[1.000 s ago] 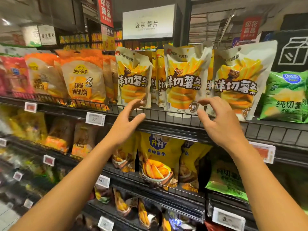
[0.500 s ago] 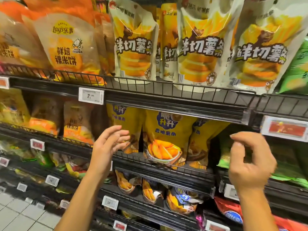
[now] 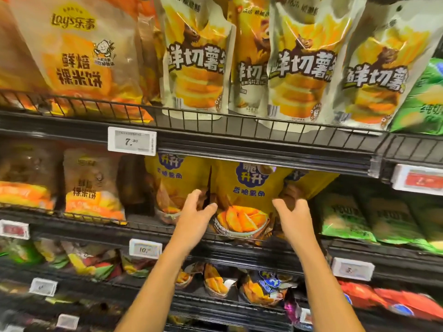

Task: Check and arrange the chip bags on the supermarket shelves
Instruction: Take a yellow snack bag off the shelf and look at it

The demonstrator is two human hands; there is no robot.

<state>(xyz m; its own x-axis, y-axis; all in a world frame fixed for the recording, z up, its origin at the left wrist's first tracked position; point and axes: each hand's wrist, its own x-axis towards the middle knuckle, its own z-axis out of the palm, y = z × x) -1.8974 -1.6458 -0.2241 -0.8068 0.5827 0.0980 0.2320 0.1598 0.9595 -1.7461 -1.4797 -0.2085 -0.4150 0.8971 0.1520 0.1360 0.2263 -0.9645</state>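
- A yellow chip bag [image 3: 249, 200] with blue lettering stands upright on the middle shelf [image 3: 239, 245], behind the wire rail, between both hands.
- The left hand [image 3: 196, 216] is at the bag's left edge, fingers reaching into the gap beside a neighbouring yellow bag [image 3: 172, 188], thumb on the front; whether it grips the edge cannot be told.
- The right hand [image 3: 293, 218] is at the bag's right edge, fingers loosely bent against it; a firm hold is not plain.
- On the shelf above, cream and yellow bags [image 3: 302, 68] stand in a row.
- A price tag [image 3: 132, 139] hangs on that upper shelf's front.
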